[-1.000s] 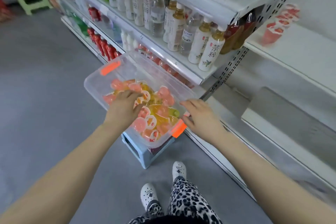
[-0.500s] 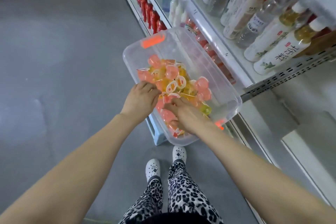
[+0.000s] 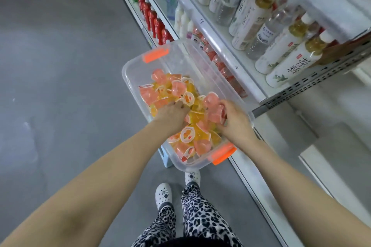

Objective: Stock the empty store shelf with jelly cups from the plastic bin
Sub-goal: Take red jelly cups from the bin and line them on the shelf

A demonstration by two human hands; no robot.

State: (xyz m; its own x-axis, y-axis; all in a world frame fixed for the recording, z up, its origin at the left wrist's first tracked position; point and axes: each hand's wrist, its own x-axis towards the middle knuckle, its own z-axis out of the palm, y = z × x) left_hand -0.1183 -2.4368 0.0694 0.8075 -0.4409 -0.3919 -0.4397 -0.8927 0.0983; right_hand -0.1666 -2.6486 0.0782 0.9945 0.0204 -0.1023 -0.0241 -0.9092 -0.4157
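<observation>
Near the bin wall [image 3: 224, 88], right hand [image 3: 235, 121] grips jelly cups [image 3: 213, 114].

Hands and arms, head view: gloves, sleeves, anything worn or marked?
Left hand and right hand: no gloves, no rings or watch visible. Left forearm and right forearm: no sleeves anywhere up to the frame edge. No cables, bands or markings visible.

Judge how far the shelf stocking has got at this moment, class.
Done: no stocked cups show in this view. In hand: the right hand's grip holds pink jelly cups, and the left hand's grip digs into the pile. Left: the plastic bin holds many more cups to shelve.
</observation>
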